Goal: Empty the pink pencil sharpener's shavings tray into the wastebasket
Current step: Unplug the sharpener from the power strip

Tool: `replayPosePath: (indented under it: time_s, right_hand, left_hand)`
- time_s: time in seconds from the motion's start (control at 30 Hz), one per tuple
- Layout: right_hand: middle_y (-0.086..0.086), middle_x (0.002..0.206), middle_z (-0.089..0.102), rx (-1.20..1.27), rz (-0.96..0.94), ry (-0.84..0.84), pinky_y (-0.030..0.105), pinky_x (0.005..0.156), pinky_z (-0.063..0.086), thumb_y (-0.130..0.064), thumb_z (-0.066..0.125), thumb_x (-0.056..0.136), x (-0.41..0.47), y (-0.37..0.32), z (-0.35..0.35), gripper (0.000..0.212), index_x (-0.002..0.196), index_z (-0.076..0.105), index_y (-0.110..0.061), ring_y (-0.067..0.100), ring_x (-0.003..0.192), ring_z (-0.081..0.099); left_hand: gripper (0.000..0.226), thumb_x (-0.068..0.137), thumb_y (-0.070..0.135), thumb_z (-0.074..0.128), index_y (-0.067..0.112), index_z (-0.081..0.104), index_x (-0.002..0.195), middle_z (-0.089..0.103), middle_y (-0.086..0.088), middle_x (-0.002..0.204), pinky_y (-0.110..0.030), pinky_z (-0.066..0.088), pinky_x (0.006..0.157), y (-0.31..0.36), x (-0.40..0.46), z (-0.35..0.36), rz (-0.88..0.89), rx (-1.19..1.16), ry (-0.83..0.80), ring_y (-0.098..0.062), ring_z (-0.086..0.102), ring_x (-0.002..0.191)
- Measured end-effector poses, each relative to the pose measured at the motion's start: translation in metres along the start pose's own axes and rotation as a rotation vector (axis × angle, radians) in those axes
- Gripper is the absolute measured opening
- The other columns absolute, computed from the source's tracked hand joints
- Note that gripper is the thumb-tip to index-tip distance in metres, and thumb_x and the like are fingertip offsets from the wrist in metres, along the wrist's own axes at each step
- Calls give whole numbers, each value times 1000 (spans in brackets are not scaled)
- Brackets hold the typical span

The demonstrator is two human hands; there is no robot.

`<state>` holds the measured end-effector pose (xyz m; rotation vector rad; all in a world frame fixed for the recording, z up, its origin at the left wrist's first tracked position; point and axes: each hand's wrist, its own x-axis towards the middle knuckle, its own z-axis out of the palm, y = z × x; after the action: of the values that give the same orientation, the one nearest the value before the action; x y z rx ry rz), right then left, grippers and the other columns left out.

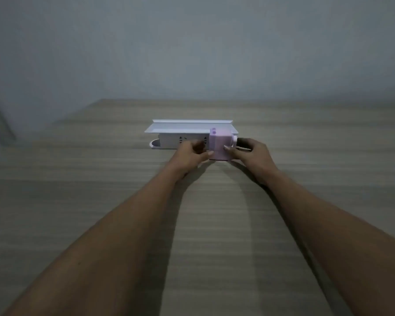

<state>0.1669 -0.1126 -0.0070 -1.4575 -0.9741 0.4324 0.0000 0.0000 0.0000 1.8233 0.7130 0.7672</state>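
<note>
Both bare forearms stretched forward over a wood-grain table [78, 179], meeting at a pink pencil sharpener [219, 145]. Sharpener standing upright on the tabletop near the middle of the view, a boxy pale-pink body with two small purple knobs on top at its left edge and a round pink stub jutting from its right side. Left hand [191, 153] curled against the sharpener's left face, thumb tip pressed to the lower left edge, remaining fingers folded in loosely toward the palm. Right hand [252, 153] wrapped around the right side, thumb laid across the front face, fingers reaching behind past the side stub. Both hands closed on the sharpener, gripping it between them. Shavings tray not distinguishable from the body; impossible to tell whether it sits in or pulled out. Directly behind the sharpener, and just beside it, a white desk organiser [187, 135] with a flat shelf on top, slotted front panel and a rounded foot at its lower left. Plain grey-blue wall [192, 53] behind the table. Lighting dim, details soft.
</note>
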Motion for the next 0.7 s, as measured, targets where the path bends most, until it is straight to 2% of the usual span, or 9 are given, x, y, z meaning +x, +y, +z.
replayPosePath:
  time_s: [0.03,0.07,0.13,0.23,0.33,0.43,0.5,0.6,0.7]
  right_hand:
    - [12,112,77,23,-10,-20,33,86,63,-19,87,78,4,1,1,48,120,72,-2,25,101,75]
    - [16,111,77,34,-12,-38,38,87,63,-16,87,78,7,3,0,46,119,73,-1,30,102,75]
    - [19,110,77,36,-7,-74,30,79,63,-8,84,80,11,5,0,43,119,72,4,24,93,76]
    - [17,110,76,42,-33,-126,20,73,59,-4,81,83,14,3,-1,42,122,70,5,7,82,74]
    - [16,112,77,47,-1,-153,26,82,62,-6,82,81,17,4,-5,44,123,71,3,15,92,74]
    - [16,113,77,79,53,-190,28,79,62,-7,84,81,11,-1,-8,47,124,69,2,23,98,75]
    - [16,112,76,122,79,-216,26,75,61,-5,82,82,-1,-9,-11,45,125,68,3,20,92,77]
    - [13,106,76,105,76,-238,22,71,59,-5,81,83,-24,-20,-15,41,122,69,2,12,83,76]
    - [12,108,75,57,47,-239,27,79,58,-7,81,83,-49,-33,-18,42,123,69,3,14,89,71]
  left_hand:
    - [52,90,4,73,-6,56,138,65,-17,134,-29,50,103,-1,4,1,12,-14,-24,-27,62,125]
    - [52,89,3,73,-4,57,138,65,-14,134,-27,51,102,-2,7,0,23,1,-38,-24,63,123]
    - [54,88,5,75,0,57,139,66,-8,133,-23,52,100,-2,10,-3,38,15,-77,-18,65,120]
    - [58,85,9,79,3,59,139,69,-8,131,-31,51,104,-4,17,-4,38,13,-97,-18,67,118]
    - [56,84,6,79,1,60,137,70,-9,128,-28,52,100,-3,15,-4,21,10,-83,-19,68,115]
    - [56,83,4,79,2,61,136,70,-9,127,-23,55,94,6,4,-6,18,16,-89,-18,68,111]
    - [56,84,3,78,3,61,137,71,-8,125,-16,57,83,16,-9,-8,10,19,-105,-16,69,106]
    - [54,84,0,77,2,61,136,71,-9,123,-15,59,74,32,-36,-12,-6,3,-134,-16,70,101]
    - [53,83,-4,76,0,62,133,71,-8,116,-10,55,69,46,-66,-16,13,20,-139,-1,71,87]
